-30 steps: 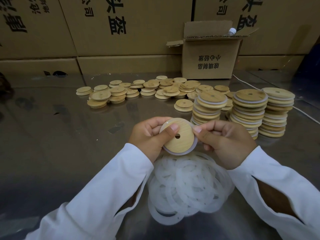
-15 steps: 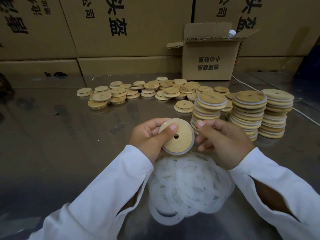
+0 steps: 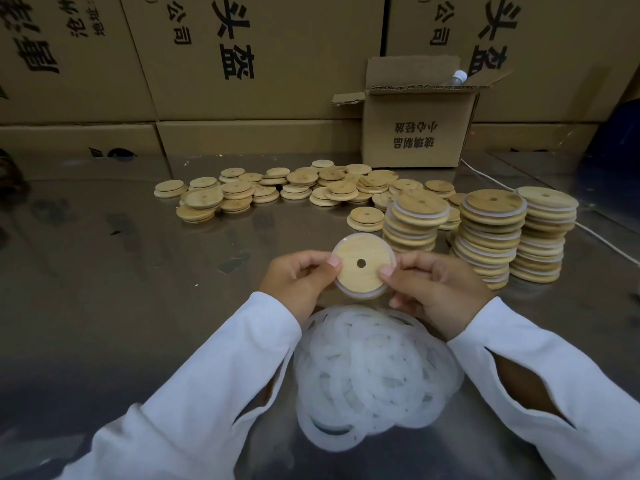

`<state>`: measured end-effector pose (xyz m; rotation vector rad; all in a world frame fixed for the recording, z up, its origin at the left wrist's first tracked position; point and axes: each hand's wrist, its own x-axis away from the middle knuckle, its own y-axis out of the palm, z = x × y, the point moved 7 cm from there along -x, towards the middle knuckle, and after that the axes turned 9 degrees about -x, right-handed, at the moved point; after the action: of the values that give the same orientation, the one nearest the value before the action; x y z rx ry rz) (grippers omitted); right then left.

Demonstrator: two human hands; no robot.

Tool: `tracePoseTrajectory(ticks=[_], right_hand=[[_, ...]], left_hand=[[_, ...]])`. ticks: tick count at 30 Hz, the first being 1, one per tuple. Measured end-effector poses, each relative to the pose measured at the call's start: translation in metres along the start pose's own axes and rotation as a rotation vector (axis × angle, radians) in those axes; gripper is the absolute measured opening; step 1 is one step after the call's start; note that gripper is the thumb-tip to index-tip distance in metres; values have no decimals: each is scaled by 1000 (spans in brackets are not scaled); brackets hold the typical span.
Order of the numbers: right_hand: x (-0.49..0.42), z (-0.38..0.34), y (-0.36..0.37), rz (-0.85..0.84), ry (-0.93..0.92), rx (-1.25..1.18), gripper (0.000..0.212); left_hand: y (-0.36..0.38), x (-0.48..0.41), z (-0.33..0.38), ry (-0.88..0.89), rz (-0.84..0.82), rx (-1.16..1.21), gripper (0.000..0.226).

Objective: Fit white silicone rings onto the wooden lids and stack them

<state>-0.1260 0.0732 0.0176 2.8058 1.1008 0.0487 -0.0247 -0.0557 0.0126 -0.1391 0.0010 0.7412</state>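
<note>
Nearest, two white sleeves (image 3: 214,382) reach in over a steel table (image 3: 104,289). Between them lies one loose pile of white silicone rings (image 3: 377,375), too overlapped to count. Just beyond it, off the table, both hands hold a single wooden lid (image 3: 360,251) with one centre hole and a white ring (image 3: 353,292) showing round its rim. The left hand (image 3: 298,278) pinches the lid's left edge, thumb on the face and fingers (image 3: 304,259) curled behind. The right hand (image 3: 436,289) pinches the right edge the same way.

To the right stand three stacks of ringed lids (image 3: 490,237): the nearest and shortest just past the held lid, two taller ones beside it. A separate pair of bare lids (image 3: 367,219) sits left of the short stack. Farther back a spread of loose bare lids (image 3: 277,188) runs across the table, too many and too overlapped to count.

Behind them stands one small open carton (image 3: 415,129), printed upside down with 玻璃制品 and 小心轻放; one white-capped bottle (image 3: 459,77) pokes out of it. A white cable (image 3: 485,174) runs past its right side. Large cartons (image 3: 259,64) line the back, two showing 头盔 and 公司.
</note>
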Motion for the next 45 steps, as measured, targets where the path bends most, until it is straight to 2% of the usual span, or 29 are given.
tracePoseTrajectory(ticks=[4, 9, 12, 15, 18, 21, 24, 27, 30, 32, 34, 35, 37, 39, 42, 45], right_hand=[[0, 1, 0, 20, -36, 90, 7], [-3, -7, -9, 127, -189, 339, 10], [-4, -8, -9, 133, -259, 526, 11], [-4, -5, -8, 123, -279, 595, 11], [-6, -4, -14, 140, -276, 611, 10], [-7, -3, -15, 132, -272, 627, 9], [-7, -2, -13, 110, -264, 651, 10], [-6, -1, -11, 106, -267, 669, 12], [-5, 0, -10, 93, -259, 676, 16], [-5, 3, -8, 53, -243, 687, 14], [-6, 5, -7, 37, -243, 684, 12], [-7, 6, -8, 39, -240, 669, 10], [-8, 8, -9, 51, -230, 626, 9], [-8, 9, -9, 55, -220, 590, 10], [-8, 8, -8, 47, -216, 573, 9], [-7, 7, -8, 51, -210, 560, 6]], left_hand=[[-5, -4, -4, -23, 39, -3, 14], [-28, -11, -7, -12, 237, -38, 10], [-33, -17, -14, -72, 308, -60, 7], [-25, -31, -14, -177, 249, -148, 7], [-11, -47, -8, -290, 77, -329, 13], [2, -59, -3, -318, -86, -534, 14], [8, -67, -1, -324, -175, -677, 12], [9, -83, 4, -268, -140, -758, 13], [10, -115, 12, -110, 40, -666, 11], [21, -133, 10, -68, 86, -578, 11], [37, -150, 4, -76, 54, -537, 31], [46, -158, 2, -86, 11, -610, 41], [63, -173, -3, -110, -113, -940, 57], [72, -181, 0, -97, -187, -1176, 62], [80, -184, 9, -26, -225, -1171, 51], [73, -177, 14, 36, -178, -970, 46]])
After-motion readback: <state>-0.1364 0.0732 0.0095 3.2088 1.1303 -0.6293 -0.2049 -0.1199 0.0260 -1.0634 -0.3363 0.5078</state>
